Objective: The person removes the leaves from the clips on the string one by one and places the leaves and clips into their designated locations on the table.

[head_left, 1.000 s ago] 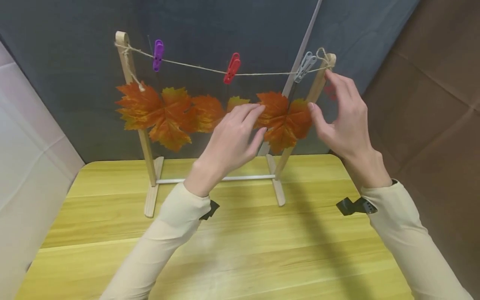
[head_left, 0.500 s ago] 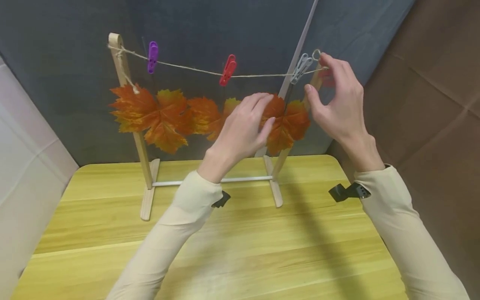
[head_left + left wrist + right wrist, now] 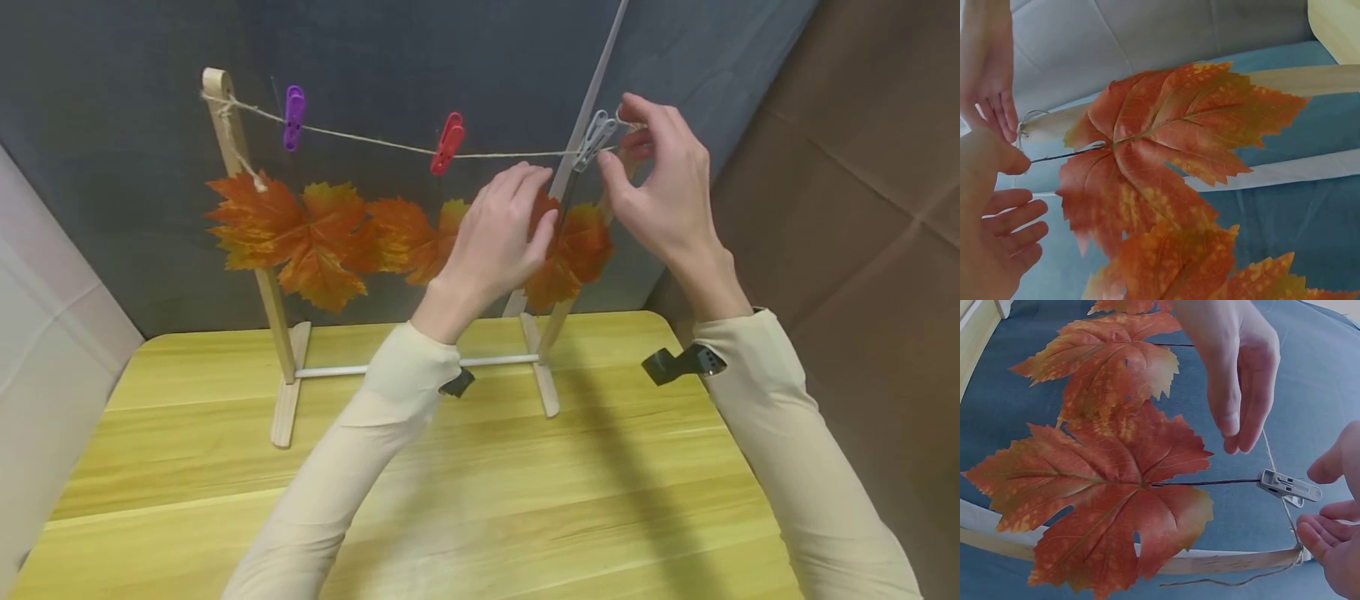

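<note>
A grey clothespin (image 3: 595,140) sits on a twine line (image 3: 360,137) near its right end, holding the dark stem (image 3: 1210,483) of an orange maple leaf (image 3: 1116,494). Beside its handles is my right hand (image 3: 667,179), thumb and fingers parted around the space by the line's knotted end. My left hand (image 3: 498,229) hovers before the right leaf, fingers loosely bent with nothing in them; in the right wrist view its fingertips point down near the twine. A red clothespin (image 3: 447,143) and a purple clothespin (image 3: 294,118) sit farther left on the line.
Two wooden posts (image 3: 268,308) on flat feet hold the line, joined low by a white rod (image 3: 333,371). More maple leaves (image 3: 292,237) hang left and centre. The stand is on a wood-grain table (image 3: 450,492), with a dark cloth (image 3: 420,50) behind.
My right hand has moved up and left, from the right post's top toward the grey clothespin. My left hand has risen slightly rightward. The view has shifted a little.
</note>
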A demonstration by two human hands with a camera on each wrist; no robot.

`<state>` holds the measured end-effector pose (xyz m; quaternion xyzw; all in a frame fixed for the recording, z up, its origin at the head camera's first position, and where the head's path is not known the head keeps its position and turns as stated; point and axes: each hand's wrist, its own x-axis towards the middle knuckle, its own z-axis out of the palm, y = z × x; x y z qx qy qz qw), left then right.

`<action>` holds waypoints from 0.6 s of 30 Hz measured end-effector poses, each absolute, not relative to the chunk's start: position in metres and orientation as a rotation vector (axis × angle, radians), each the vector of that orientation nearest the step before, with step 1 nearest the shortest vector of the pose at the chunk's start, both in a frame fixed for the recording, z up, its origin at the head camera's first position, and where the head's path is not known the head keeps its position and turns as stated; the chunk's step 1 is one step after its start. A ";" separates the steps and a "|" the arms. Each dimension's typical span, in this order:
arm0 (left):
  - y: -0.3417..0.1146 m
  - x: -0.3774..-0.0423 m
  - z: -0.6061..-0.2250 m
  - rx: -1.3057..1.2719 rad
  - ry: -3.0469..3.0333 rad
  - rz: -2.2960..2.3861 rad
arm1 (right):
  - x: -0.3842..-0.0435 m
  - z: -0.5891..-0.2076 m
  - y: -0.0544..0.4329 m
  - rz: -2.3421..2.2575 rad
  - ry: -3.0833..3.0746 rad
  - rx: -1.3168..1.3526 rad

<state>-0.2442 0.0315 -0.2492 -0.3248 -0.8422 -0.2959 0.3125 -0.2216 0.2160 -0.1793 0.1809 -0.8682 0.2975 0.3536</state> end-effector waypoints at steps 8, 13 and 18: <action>0.043 -0.251 -0.248 -0.785 -2.197 -0.855 | -0.225 -0.175 0.210 0.756 -2.352 0.409; 0.049 -0.254 -0.247 -0.772 -2.226 -0.880 | -0.225 -0.172 0.206 0.776 -2.391 0.364; 0.054 -0.255 -0.245 -0.784 -2.251 -0.878 | -0.226 -0.169 0.205 0.805 -2.410 0.315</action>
